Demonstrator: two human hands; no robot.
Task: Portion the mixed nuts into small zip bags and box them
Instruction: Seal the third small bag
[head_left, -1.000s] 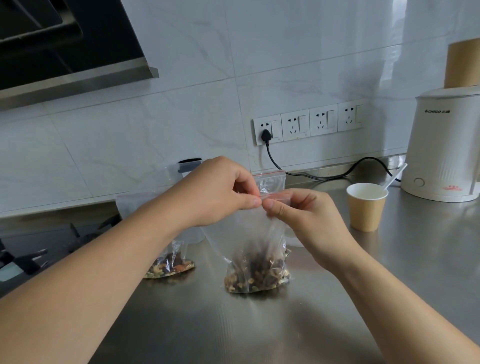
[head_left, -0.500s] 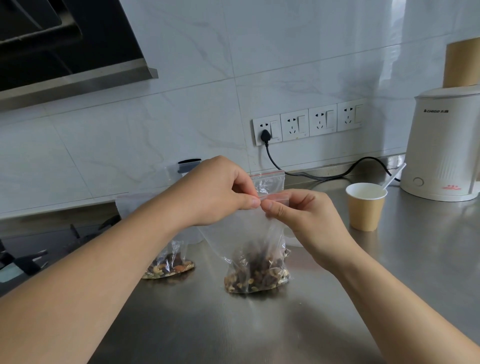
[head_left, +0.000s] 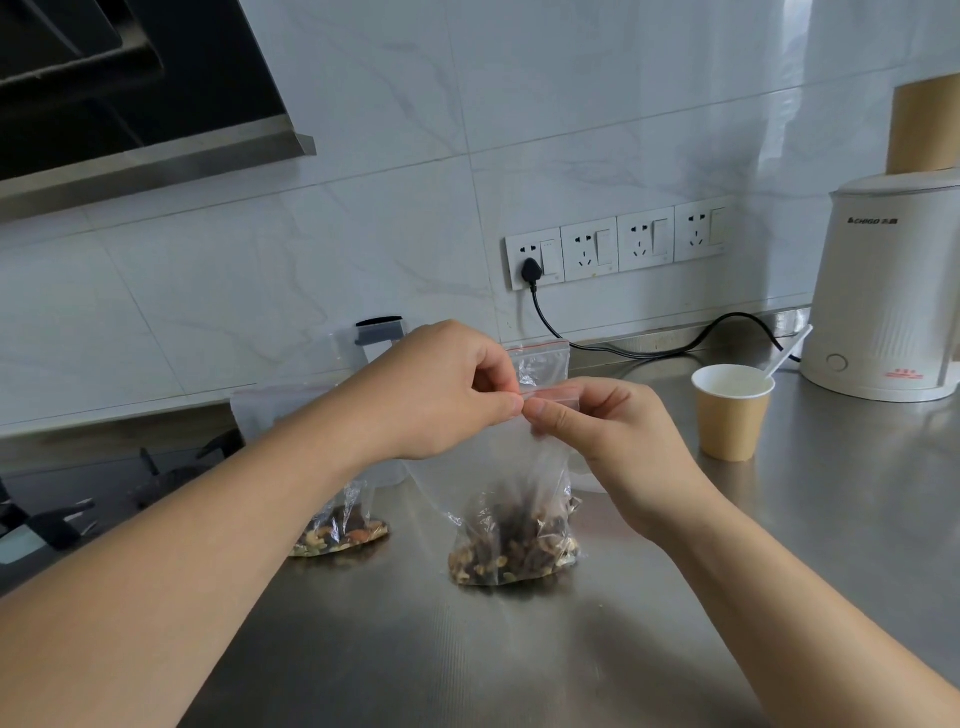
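Observation:
A small clear zip bag (head_left: 511, 540) with mixed nuts in its bottom stands upright on the steel counter (head_left: 519, 665). My left hand (head_left: 441, 389) and my right hand (head_left: 602, 441) both pinch its red zip strip at the top, fingertips almost touching. A bigger clear bag of mixed nuts (head_left: 340, 532) stands behind my left forearm, partly hidden. Another zip bag top with a red strip (head_left: 543, 358) shows just behind my hands.
A brown paper cup (head_left: 731, 415) with a white stick in it stands to the right. A white kettle (head_left: 888, 291) sits at the far right, its black cord (head_left: 649, 353) plugged into the wall sockets. A stove (head_left: 62, 514) lies at the left edge.

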